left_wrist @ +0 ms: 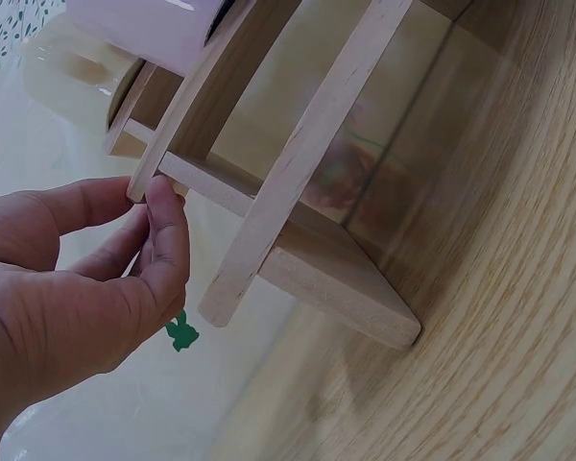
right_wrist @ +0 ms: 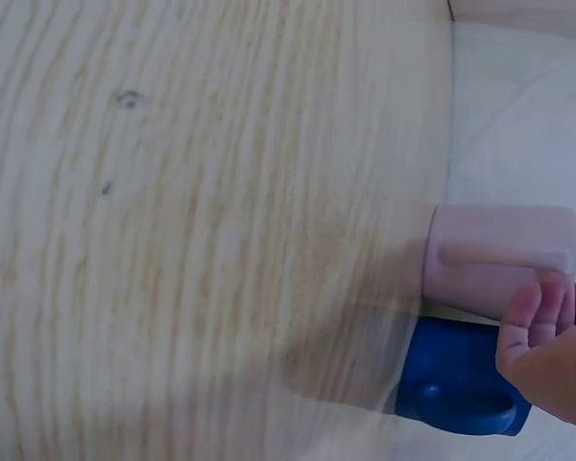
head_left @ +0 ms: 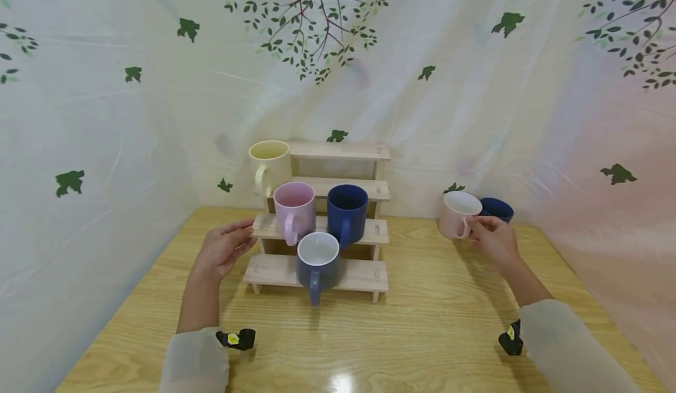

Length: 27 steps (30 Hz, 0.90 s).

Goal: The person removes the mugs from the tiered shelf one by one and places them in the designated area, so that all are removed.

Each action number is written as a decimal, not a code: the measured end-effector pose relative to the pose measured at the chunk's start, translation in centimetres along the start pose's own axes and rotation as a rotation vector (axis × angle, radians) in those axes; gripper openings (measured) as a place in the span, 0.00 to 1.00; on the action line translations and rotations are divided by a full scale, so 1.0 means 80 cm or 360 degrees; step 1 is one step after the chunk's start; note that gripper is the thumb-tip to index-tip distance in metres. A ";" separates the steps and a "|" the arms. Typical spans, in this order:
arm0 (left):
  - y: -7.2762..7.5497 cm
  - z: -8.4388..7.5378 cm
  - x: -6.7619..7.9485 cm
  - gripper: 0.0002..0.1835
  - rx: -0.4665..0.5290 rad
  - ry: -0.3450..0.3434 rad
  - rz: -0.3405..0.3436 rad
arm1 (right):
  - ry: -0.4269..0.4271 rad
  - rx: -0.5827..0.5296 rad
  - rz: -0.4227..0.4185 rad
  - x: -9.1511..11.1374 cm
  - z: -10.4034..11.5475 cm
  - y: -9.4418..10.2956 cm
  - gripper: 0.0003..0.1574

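At the left end of a stepped wooden rack (head_left: 364, 274), my left hand (head_left: 222, 249) pinches the edge of one shelf between thumb and fingers, as the left wrist view shows at the shelf's end (left_wrist: 146, 178). Far to the right, my right hand (head_left: 496, 241) holds a pale pink mug (head_left: 450, 223) by its handle, fingertips near the rim end in the right wrist view. Beside that mug is a dark blue mug (right_wrist: 451, 370), partly hidden behind the pink one and the hand in the head view.
On the rack stand a yellow mug (head_left: 271, 167) at upper left, a lilac mug (head_left: 301, 214) and a navy mug (head_left: 351, 220) on a middle step, and a grey-blue mug (head_left: 327, 270) on the lowest. A leaf-patterned curtain (head_left: 422, 117) closes off the wooden table (head_left: 433, 322) behind.
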<state>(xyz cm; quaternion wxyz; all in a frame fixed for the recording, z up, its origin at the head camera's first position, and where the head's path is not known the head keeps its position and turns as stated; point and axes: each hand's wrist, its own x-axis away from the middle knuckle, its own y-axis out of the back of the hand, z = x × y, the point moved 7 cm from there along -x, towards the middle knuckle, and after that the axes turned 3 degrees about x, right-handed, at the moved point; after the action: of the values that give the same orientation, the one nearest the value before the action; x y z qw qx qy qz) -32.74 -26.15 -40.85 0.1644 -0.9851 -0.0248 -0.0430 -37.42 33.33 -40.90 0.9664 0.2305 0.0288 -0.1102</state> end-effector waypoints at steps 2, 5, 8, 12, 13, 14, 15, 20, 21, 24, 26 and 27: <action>0.000 0.000 0.000 0.24 0.0005 0.0004 -0.0004 | 0.0026 0.0014 -0.0043 0.000 0.008 0.003 0.40; 0.000 0.001 0.000 0.23 0.0010 0.0010 -0.0010 | 0.0058 0.0085 -0.0095 0.000 0.022 0.006 0.40; 0.001 0.001 0.000 0.22 0.0005 0.0009 -0.0009 | 0.0084 0.0111 -0.0112 -0.001 0.036 0.005 0.40; 0.000 0.001 0.000 0.21 0.0003 0.0007 -0.0009 | 0.0122 0.0067 -0.0099 0.000 0.055 -0.001 0.39; 0.000 0.001 0.000 0.21 0.0004 0.0007 -0.0010 | 0.0133 0.0058 -0.0092 0.000 0.060 -0.003 0.39; 0.000 0.001 0.000 0.22 0.0002 0.0008 -0.0007 | 0.0136 0.0052 -0.0083 0.001 0.064 -0.005 0.39; 0.000 0.001 0.000 0.22 0.0009 0.0009 -0.0008 | 0.0143 0.0047 -0.0077 0.001 0.069 -0.008 0.39; 0.000 0.000 0.001 0.21 0.0034 0.0014 -0.0001 | 0.0204 0.0046 -0.0050 0.001 0.096 -0.025 0.35; 0.000 0.000 0.001 0.21 0.0041 0.0016 -0.0001 | 0.0224 0.0036 -0.0036 0.001 0.102 -0.029 0.34; 0.000 0.000 0.001 0.21 0.0041 0.0017 0.0002 | 0.0278 0.0038 -0.0001 0.003 0.121 -0.043 0.31; -0.001 0.000 0.001 0.21 0.0038 0.0016 0.0001 | 0.0326 0.0029 0.0031 0.004 0.133 -0.052 0.29; -0.001 0.000 0.001 0.21 0.0037 0.0016 0.0000 | 0.0359 0.0031 0.0043 0.005 0.140 -0.056 0.28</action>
<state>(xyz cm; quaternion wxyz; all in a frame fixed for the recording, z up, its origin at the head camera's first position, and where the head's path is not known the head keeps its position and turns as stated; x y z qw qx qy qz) -32.64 -26.11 -40.80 0.1759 -0.9830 -0.0245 -0.0477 -38.02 24.30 -32.92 0.9561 0.2512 0.1331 -0.0708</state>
